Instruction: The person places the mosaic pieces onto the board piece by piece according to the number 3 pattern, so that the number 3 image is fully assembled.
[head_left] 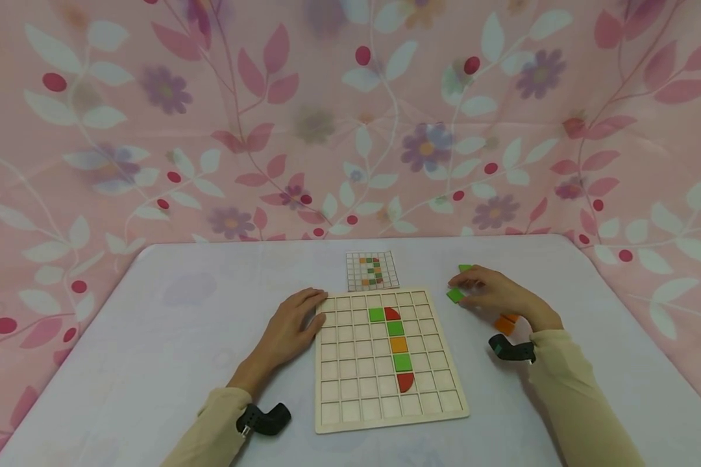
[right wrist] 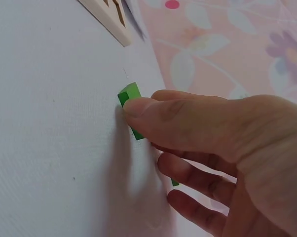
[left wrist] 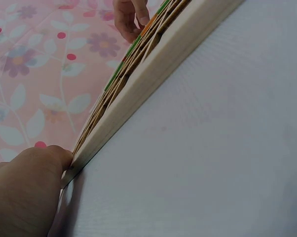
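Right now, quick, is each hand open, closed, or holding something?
Left hand: open, touching the left edge of the board.
Right hand: closed, pinching a green tile.

Board (head_left: 367, 367) — matt wood, green tile (right wrist: 132, 92) — smooth

Only one figure is readable to me: a 3, built from coloured cells on the gridded card (head_left: 372, 271), which lies near the far edge of the counter (head_left: 122, 363), roughly midway between its far corners. The numeral's top and bottom bars each end in red at the right, and green and orange make its short middle bar. On my board (head_left: 348, 370), just on my side of the card, the coloured pieces (head_left: 398, 344) show a hooked stroke like part of that 3's right side.
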The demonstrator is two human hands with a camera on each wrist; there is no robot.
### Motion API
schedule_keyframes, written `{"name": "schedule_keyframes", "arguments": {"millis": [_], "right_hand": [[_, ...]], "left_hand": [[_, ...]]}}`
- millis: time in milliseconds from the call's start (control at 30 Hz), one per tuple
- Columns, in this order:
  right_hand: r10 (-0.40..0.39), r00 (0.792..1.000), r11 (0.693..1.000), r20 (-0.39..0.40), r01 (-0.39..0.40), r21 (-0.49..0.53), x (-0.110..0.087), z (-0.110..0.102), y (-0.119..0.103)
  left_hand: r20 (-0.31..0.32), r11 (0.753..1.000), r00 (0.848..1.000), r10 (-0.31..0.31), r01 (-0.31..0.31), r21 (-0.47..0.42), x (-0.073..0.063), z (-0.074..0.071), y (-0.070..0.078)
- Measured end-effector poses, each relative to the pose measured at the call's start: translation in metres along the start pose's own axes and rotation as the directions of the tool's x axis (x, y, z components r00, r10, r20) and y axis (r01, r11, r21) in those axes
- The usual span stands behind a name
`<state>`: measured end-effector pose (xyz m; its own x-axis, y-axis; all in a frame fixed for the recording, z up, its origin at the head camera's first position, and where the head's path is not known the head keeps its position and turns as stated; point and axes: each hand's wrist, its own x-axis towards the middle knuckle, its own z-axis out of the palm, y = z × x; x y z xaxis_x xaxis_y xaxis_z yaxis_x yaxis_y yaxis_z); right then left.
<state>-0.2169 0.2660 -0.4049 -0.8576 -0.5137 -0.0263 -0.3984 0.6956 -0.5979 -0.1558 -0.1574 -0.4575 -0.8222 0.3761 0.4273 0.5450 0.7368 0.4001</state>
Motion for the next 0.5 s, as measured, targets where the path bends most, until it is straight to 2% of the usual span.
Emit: {"name": "schedule_keyframes", "arguments": {"millis": [200, 500], "right_hand": [[-0.038, 0.999, 0.999, 0.004, 0.038, -0.018, 0.0006, 0.0003, 0.0003], [0.012, 1.0, 1.0, 0.002, -0.012, 0.013, 0.0017, 0.0028, -0.0002]], "left_hand": [[0.007, 1.0, 1.0, -0.007, 0.007, 0.001, 0.0004, 0.0004, 0.0002], [0.006, 1.0, 1.0, -0.004, 0.004, -0.001, 0.0001, 0.0001, 0.0001]]}}
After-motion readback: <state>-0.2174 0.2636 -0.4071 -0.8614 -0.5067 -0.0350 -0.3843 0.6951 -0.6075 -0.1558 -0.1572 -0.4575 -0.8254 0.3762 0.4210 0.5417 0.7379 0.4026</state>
